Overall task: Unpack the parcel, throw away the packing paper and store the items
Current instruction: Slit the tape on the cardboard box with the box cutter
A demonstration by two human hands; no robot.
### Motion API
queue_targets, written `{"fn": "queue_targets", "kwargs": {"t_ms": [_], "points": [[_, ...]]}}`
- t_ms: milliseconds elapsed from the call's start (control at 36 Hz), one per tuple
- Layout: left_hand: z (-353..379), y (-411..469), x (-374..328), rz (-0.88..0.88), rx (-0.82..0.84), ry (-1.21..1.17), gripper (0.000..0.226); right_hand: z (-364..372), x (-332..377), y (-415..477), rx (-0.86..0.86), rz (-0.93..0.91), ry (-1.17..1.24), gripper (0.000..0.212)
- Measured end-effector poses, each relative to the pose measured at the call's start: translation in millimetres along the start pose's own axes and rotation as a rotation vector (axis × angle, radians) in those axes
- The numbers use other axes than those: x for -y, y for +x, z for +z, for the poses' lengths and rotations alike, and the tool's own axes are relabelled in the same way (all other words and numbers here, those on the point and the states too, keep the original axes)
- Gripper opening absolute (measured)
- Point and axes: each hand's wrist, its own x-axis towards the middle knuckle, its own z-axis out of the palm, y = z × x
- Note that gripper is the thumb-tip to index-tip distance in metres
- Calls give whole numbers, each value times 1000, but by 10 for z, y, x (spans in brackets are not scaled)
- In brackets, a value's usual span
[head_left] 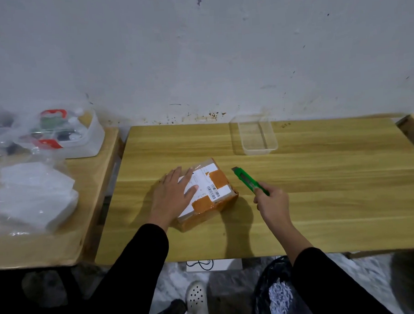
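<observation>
A small cardboard parcel (212,192) with brown tape and a white shipping label lies in the middle of the wooden table (321,199). My left hand (173,197) rests flat on its top, fingers spread, covering the left part. My right hand (273,201) holds a green utility knife (248,181) just right of the parcel. The knife's tip points up and left toward the parcel's far right corner and hangs clear of the box.
An empty clear plastic tray (258,135) stands at the back of the table. On the side table to the left are a white bin of small items (81,136) and plastic-wrapped white packs (34,197). A dark bag with shredded paper (276,294) sits on the floor below.
</observation>
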Motion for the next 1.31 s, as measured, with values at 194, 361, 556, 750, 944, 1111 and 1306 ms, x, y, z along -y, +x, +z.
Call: {"fn": "queue_targets", "kwargs": {"t_ms": [194,361,556,750,944,1111,1306], "points": [[-8,136,-412,-430,-106,-236,58,-2,62,32,16,-40,24,32],[29,-42,-639,-493,-64,-247,61,-24,69,7,21,-46,-12,34],[303,-379,-675,-435,-105,-504,70,-111,62,-75,26,-82,-70,35],[314,-381,-732,-433,-87,-789,70,-177,37,-123,48,-134,-167,34],[341,-380,-710,-407,-92,-841,70,-166,102,-189,77,-239,-361,29],[353,-391,-729,-426,-107,-848,69,-215,226,-199,125,-224,-530,21],[349,-393,-739,-456,-116,-860,69,-291,194,-309,166,-237,-540,20]]}}
